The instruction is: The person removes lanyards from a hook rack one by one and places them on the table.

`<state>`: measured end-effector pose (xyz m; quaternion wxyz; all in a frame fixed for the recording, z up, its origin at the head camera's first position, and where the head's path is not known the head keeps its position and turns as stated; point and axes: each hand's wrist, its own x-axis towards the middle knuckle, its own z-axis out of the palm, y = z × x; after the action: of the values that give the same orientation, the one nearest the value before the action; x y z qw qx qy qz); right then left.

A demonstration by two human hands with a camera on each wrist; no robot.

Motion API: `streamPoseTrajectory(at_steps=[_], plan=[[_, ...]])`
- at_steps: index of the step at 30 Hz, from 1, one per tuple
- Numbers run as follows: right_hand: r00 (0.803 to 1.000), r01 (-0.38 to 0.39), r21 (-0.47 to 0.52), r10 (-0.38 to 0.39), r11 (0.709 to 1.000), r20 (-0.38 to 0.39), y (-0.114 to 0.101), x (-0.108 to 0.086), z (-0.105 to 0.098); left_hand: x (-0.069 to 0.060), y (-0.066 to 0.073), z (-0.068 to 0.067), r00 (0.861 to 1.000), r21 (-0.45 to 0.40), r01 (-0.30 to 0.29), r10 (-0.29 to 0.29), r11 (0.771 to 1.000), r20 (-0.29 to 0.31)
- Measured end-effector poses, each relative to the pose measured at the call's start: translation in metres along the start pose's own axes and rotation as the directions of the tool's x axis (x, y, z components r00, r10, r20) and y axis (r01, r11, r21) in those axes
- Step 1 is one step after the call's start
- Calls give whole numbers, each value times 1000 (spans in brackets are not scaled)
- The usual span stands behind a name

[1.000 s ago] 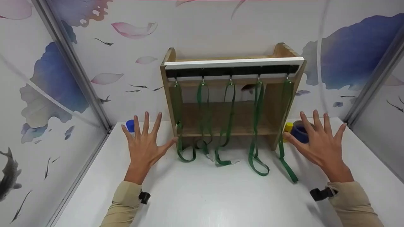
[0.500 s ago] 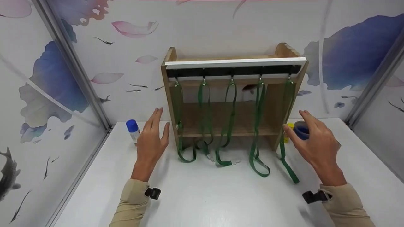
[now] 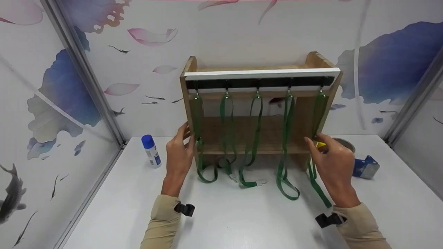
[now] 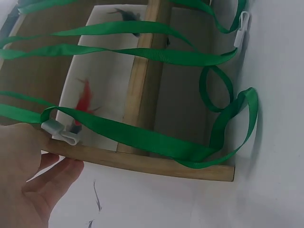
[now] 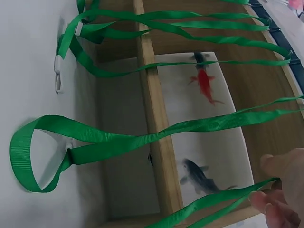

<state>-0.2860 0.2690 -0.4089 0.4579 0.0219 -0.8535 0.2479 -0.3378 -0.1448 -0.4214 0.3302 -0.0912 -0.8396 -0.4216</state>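
A wooden shelf unit (image 3: 270, 129) stands on the white table, with a black hook strip (image 3: 242, 83) along its top front. Several green lanyards (image 3: 256, 138) hang from the hooks, their lower ends lying on the table. My left hand (image 3: 178, 155) grips the shelf's left side panel (image 4: 156, 167), its fingers on the outer face. At the right side panel (image 3: 328, 103), my right hand (image 3: 335, 162) holds the front edge between thumb and fingers. The rightmost lanyard (image 5: 204, 202) runs against the right fingertips; whether they pinch it too is unclear.
A glue stick (image 3: 151, 152) with a blue cap stands left of the left hand. Behind the right hand are a blue tape-dispenser-like object (image 3: 365, 167) and a partly hidden yellow item (image 3: 320, 144). Printed wall panels (image 3: 152, 114) enclose the table's back and sides.
Both hands had spread fingers beside the shelf; they have moved inward and taken hold of its side panels. The blue object on the right has come further into view.
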Motion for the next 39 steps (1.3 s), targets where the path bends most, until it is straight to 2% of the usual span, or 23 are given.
streamPoseTrajectory(at_steps=[7, 14, 17, 20, 24, 26, 29, 34, 39], plan=[[999, 17, -29, -19, 999, -46, 3, -2, 2, -3, -1, 1, 1000, -9, -2, 2, 1000, -23], [998, 17, 32, -15, 999, -55, 4, 3, -4, -4, -2, 1, 999, -6, -6, 6, 1000, -33], [994, 37, 78, -29, 996, -108, 6, 9, -10, -4, -2, 1, 999, -7, -10, 9, 1000, -33], [980, 77, 147, -48, 986, -192, 6, 14, -17, -4, -2, 0, 999, -1, -13, 13, 1000, -30], [956, 140, 272, -59, 952, -286, -1, 18, -28, -5, -2, 1, 999, 14, -19, 19, 1000, -27], [954, 149, 307, -54, 940, -296, -5, 19, -32, -6, -3, 1, 999, 20, -18, 18, 1000, -28], [965, 121, 294, -43, 948, -258, -6, 21, -37, -6, -2, 1, 1000, 18, -12, 12, 1000, -28], [994, 45, 279, -15, 959, -109, 5, 27, -45, -5, -1, 1, 1000, 10, -1, 1, 1000, -29], [997, -54, 293, 66, 955, -32, 12, 31, -56, -5, -2, 1, 1000, 7, 2, -2, 1000, -26]])
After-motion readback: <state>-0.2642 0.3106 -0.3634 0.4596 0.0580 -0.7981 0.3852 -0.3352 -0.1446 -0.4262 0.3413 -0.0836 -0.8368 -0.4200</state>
